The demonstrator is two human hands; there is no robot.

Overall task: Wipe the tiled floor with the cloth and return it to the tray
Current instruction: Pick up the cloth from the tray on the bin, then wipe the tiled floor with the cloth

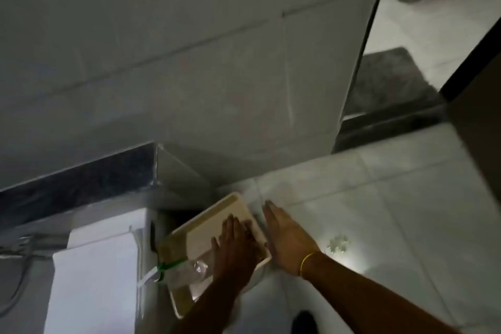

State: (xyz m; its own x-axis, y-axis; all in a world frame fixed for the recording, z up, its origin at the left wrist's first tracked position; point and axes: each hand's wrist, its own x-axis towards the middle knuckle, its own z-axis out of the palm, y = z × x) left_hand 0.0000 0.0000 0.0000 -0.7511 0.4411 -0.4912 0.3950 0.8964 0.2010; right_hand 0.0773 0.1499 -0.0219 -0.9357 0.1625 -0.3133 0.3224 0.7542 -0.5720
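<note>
A cream tray sits on the tiled floor in the corner by the wall. A pale folded cloth lies flat inside it. My left hand rests palm down on the cloth's right part, fingers stretched out and slightly apart, not curled around it. My right hand hovers flat and open just right of the tray's rim, fingers pointing away from me, holding nothing. A yellow band circles its wrist.
A clear spray bottle with a green collar lies in the tray's near end. A white fixture stands to the left and a tiled wall behind. A floor drain is on the right, with a dark mat through the doorway.
</note>
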